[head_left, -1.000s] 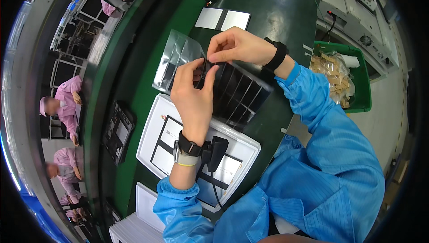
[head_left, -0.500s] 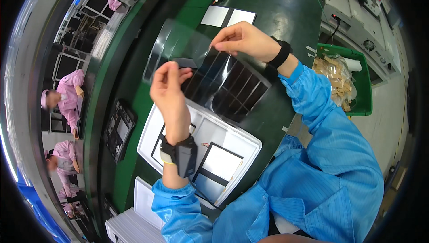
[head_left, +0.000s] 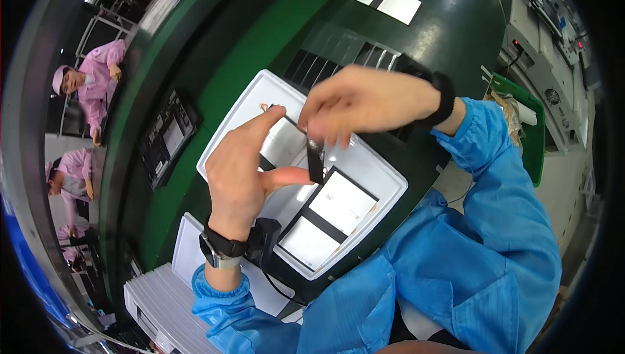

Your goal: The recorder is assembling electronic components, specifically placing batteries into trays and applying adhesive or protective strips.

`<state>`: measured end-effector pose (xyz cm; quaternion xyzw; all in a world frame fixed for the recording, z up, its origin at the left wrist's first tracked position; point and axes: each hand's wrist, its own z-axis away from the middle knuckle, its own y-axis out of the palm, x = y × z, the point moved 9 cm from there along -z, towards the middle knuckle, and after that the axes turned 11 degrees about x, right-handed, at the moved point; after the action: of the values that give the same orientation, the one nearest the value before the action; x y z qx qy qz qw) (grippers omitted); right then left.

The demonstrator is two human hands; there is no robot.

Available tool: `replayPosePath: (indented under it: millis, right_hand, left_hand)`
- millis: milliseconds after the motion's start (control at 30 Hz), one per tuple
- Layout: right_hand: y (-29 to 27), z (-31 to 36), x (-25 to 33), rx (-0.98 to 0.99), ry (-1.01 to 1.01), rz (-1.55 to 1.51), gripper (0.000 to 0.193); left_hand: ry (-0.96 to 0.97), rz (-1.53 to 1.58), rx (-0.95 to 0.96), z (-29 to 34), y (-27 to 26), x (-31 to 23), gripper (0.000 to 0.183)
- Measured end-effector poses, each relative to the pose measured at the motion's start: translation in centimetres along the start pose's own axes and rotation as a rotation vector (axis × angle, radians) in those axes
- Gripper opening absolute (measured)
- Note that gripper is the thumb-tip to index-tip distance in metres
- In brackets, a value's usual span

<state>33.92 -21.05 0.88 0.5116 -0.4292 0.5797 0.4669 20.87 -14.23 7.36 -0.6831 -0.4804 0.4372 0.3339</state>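
Green counter (head_left: pixel 465 41), one, in a workroom; beyond it, at least two people in pink, partly blurred. White tray (head_left: pixel 388 175), one, on the counter, below the two hands. Two-panel silver packs, three seen: one whole (head_left: pixel 345 205) and one partly covered in the tray, one (head_left: pixel 399 6) well apart at the counter's far end. Black strip (head_left: pixel 316 164), one, above the tray between the hands. Left hand (head_left: pixel 236 168), one: grip apart, thumb and forefinger spread, thumb tip against the strip's lower end. Right hand (head_left: pixel 364 101), one: fingers at the strip's upper end, blurred; cannot tell whether the grip is clamped. Clear sheet (head_left: pixel 318 62) with several dark strips, one, beyond the tray. Stack of white trays (head_left: pixel 155 292), one, lower left. Green bin (head_left: pixel 536 152), one, at right.
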Motion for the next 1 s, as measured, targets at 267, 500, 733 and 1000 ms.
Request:
replayPosePath:
  millis: [267,500,733,1000]
  right_hand:
    - [0.1,-4.1,-1.5,-0.115,-0.034,0.071,0.02]
    - [-0.5,-9.5,-2.2,-0.293,-0.033,0.247,0.028]
    - [-1.2,-9.9,-4.5,-0.512,0.099,0.257,0.033]
    - [-1.7,-10.0,-5.4,-0.529,0.174,0.243,0.042]
  left_hand:
    - [-0.26,-0.133,0.114,5.6,0.8,4.4,0.044]
    - [-0.321,-0.156,-0.013,7.2,3.3,6.7,0.019]
    - [-0.401,-0.096,-0.091,7.6,3.6,8.0,0.023]
    - [-0.403,-0.104,-0.045,7.2,4.6,8.6,0.029]
